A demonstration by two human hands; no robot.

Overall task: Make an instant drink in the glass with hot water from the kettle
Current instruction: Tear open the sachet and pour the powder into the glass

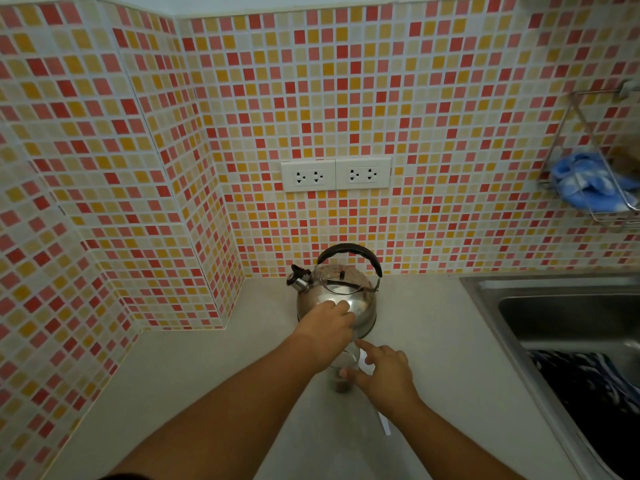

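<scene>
Head view: my left hand [325,325] rests open-fingered against the kettle [337,299] body, probably testing heat. My right hand [382,370] loosely pinches the glass [343,374] just before the kettle, steadying it on the counter [207,368]; brown powder lies inside.

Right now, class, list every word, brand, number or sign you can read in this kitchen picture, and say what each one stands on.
None can be read.
kettle: no legible brand; its steel only mirrors the tiles.
wall sockets: only pin holes, no lettering visible.
glass: unmarked, brown powder at the bottom.
blue cloth in the wire rack: a pattern, no words.
</scene>
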